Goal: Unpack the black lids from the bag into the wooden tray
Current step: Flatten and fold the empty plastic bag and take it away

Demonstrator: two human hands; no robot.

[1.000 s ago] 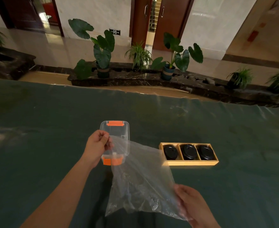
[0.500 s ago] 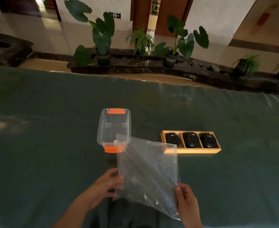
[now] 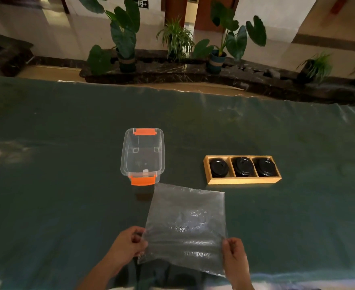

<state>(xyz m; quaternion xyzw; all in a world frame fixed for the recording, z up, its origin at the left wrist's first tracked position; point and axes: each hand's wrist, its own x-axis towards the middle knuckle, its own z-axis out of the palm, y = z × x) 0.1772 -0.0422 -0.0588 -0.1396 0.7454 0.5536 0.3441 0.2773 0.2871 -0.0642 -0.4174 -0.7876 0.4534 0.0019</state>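
Observation:
A clear plastic bag (image 3: 186, 225) lies flat on the dark green table near the front edge; it looks empty. My left hand (image 3: 128, 245) pinches its near left edge and my right hand (image 3: 234, 257) pinches its near right corner. To the right and farther back sits the wooden tray (image 3: 243, 181) with three compartments, a black lid in each: left lid (image 3: 219, 166), middle lid (image 3: 243, 165), right lid (image 3: 265, 165).
A clear plastic box (image 3: 142, 155) with orange latches stands open just behind the bag's far left corner. The green table cover (image 3: 57, 164) stretches wide on both sides. Potted plants (image 3: 124, 38) line a stone ledge beyond the far edge.
My left hand came down from the bag's top near the clear box to its near left edge. The bag went from hanging upright to lying flat on the table.

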